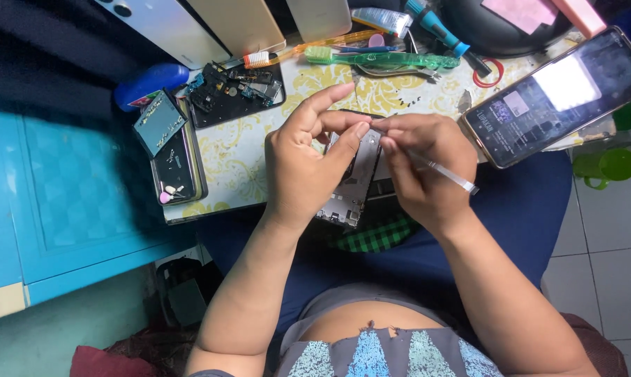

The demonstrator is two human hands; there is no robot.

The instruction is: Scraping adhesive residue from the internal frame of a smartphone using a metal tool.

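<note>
Both hands work over the bench (245, 150) edge: left hand (303, 164) fingers pinch an opened phone (354, 185), right hand (420, 171) fingers grip tweezers (446, 172), apparently picking inside it, needing steady aim.

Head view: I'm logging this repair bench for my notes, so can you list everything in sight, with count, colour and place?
opened phone: 1, dark with bare metal frame, held between both hands at the table's near edge
tweezers: 1, silver, in right hand
lit phone: 1, dark, screen on, table right
phone backs: 3, pale and gold, far edge
toothbrushes: 2, green and orange, far side
parts tray: 1, black, far left
screwdriver: 1, blue handle, far edge
cups: 2, green, floor right
table: 1, white and yellow pattern
left hand: 1, steadying phone
right hand: 1, gripping tweezers
</note>
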